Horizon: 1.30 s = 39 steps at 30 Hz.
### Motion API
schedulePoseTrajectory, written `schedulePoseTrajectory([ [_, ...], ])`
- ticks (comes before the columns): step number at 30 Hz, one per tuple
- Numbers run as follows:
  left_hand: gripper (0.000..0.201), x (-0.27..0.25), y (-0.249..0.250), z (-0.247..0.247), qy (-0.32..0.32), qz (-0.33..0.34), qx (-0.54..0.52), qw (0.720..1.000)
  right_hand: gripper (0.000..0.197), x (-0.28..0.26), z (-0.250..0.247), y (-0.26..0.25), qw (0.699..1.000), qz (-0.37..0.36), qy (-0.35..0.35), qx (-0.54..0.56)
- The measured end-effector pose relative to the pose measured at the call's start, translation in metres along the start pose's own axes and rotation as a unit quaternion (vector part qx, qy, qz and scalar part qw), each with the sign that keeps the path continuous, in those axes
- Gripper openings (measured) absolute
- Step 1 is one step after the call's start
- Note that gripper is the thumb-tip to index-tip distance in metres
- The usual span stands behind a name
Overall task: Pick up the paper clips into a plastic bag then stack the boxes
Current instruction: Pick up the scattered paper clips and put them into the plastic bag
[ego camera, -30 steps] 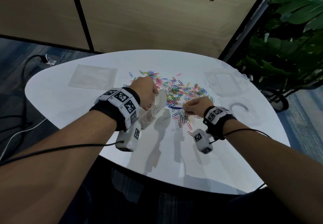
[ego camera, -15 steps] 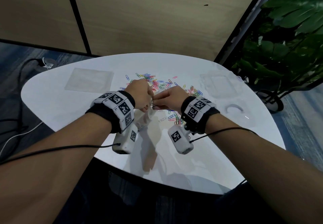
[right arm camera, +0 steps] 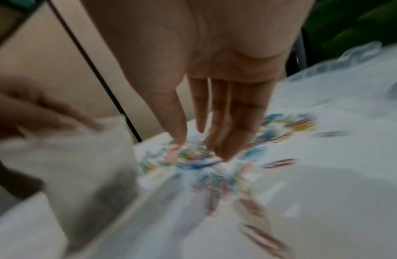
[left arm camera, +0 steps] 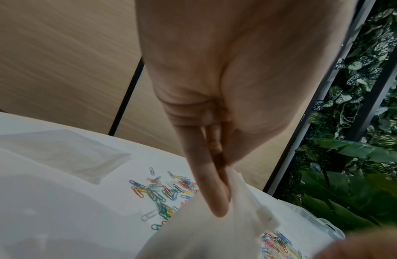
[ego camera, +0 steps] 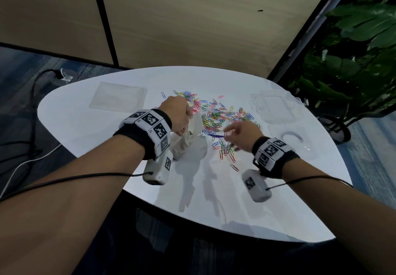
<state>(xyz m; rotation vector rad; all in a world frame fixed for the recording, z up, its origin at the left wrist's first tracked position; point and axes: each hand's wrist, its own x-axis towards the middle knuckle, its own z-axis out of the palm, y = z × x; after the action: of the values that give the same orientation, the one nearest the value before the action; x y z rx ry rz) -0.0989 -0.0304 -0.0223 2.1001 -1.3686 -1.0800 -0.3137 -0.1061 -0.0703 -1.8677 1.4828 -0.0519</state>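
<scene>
Colourful paper clips (ego camera: 216,118) lie scattered in a heap mid-table. My left hand (ego camera: 186,124) pinches the rim of a translucent plastic bag (ego camera: 188,139), which hangs down onto the table just left of the heap. The left wrist view shows thumb and finger pressed together (left arm camera: 224,184) on the bag's edge (left arm camera: 204,233), clips (left arm camera: 162,191) beyond. My right hand (ego camera: 230,133) hovers over the near right part of the heap, motion-blurred. Its fingers (right arm camera: 233,122) point straight down at the clips (right arm camera: 193,157) and hold nothing. Two clear plastic boxes (ego camera: 272,107) (ego camera: 293,144) sit at the right.
A second flat plastic bag (ego camera: 119,99) lies at the table's far left. The white table (ego camera: 235,206) is rounded, its near edge close to my arms. A leafy plant (ego camera: 353,60) stands past the right edge. Cables run over the floor at the left.
My right hand, at the bag's mouth half a second ago, has swung back right over the clip heap with its fingers now straight. The left hand kept hold of the bag.
</scene>
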Motion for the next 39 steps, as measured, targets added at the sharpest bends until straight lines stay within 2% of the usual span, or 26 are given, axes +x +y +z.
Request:
schedulePoseTrajectory([
  [1, 0.031, -0.001, 0.0, -0.001, -0.001, 0.0, 0.0, 1.0, 0.05, -0.001, -0.001, 0.021, 0.997, 0.051, -0.023, -0.054],
  [3, 0.032, -0.003, 0.0, -0.001, -0.003, 0.0, -0.002, 1.0, 0.089, -0.008, 0.0, 0.054, 0.985, 0.144, -0.067, -0.063],
  [4, 0.033, -0.003, 0.0, -0.001, -0.004, 0.0, -0.003, 1.0, 0.101, -0.012, 0.004, 0.066, 0.983, 0.164, -0.073, -0.047],
  [6, 0.033, -0.002, -0.002, -0.001, -0.006, -0.001, -0.004, 1.0, 0.108, -0.019, 0.015, 0.076, 0.985, 0.158, -0.052, -0.05],
  [10, 0.028, 0.003, -0.011, -0.004, -0.008, -0.008, -0.003, 1.0, 0.099, -0.008, 0.044, 0.067, 0.993, 0.117, 0.025, 0.005],
  [15, 0.028, 0.003, -0.028, -0.01, 0.002, -0.007, -0.004, 1.0, 0.068, 0.034, 0.059, 0.033, 0.997, 0.055, 0.054, 0.014],
  [18, 0.026, 0.002, -0.032, -0.017, 0.006, -0.008, -0.005, 1.0, 0.062, 0.066, 0.059, 0.012, 0.996, 0.04, 0.082, 0.001],
  [21, 0.024, 0.004, -0.035, -0.024, 0.011, -0.01, 0.002, 1.0, 0.074, 0.089, 0.061, 0.002, 0.992, 0.009, 0.092, -0.08],
  [22, 0.025, 0.005, -0.035, -0.024, 0.012, -0.01, 0.005, 1.0, 0.073, 0.093, 0.062, 0.0, 0.989, -0.016, 0.091, -0.113],
  [23, 0.025, 0.006, -0.035, -0.024, 0.012, -0.009, 0.008, 1.0, 0.066, 0.095, 0.063, -0.002, 0.985, -0.045, 0.088, -0.144],
  [27, 0.028, 0.005, -0.033, -0.022, 0.009, -0.007, 0.017, 1.0, 0.017, 0.098, 0.067, -0.014, 0.955, -0.136, 0.078, -0.253],
  [30, 0.03, 0.004, -0.03, -0.02, 0.011, -0.001, 0.028, 1.0, 0.018, 0.097, 0.066, -0.018, 0.948, -0.141, 0.063, -0.279],
  [33, 0.031, 0.004, -0.029, -0.02, 0.011, 0.002, 0.032, 0.999, 0.016, 0.093, 0.053, -0.016, 0.968, -0.129, 0.064, -0.204],
  [34, 0.031, 0.005, -0.03, -0.02, 0.011, 0.001, 0.031, 0.999, 0.013, 0.092, 0.048, -0.012, 0.982, -0.105, 0.073, -0.141],
  [36, 0.031, 0.006, -0.03, -0.02, 0.013, 0.0, 0.031, 0.999, 0.007, 0.09, 0.036, -0.006, 0.995, -0.02, 0.064, 0.068],
  [38, 0.031, 0.007, -0.029, -0.02, 0.014, 0.001, 0.033, 0.999, 0.009, 0.083, 0.027, -0.008, 0.957, 0.041, 0.023, 0.287],
  [39, 0.031, 0.007, -0.029, -0.019, 0.014, 0.002, 0.034, 0.999, 0.011, 0.079, 0.022, -0.013, 0.932, 0.043, 0.005, 0.361],
])
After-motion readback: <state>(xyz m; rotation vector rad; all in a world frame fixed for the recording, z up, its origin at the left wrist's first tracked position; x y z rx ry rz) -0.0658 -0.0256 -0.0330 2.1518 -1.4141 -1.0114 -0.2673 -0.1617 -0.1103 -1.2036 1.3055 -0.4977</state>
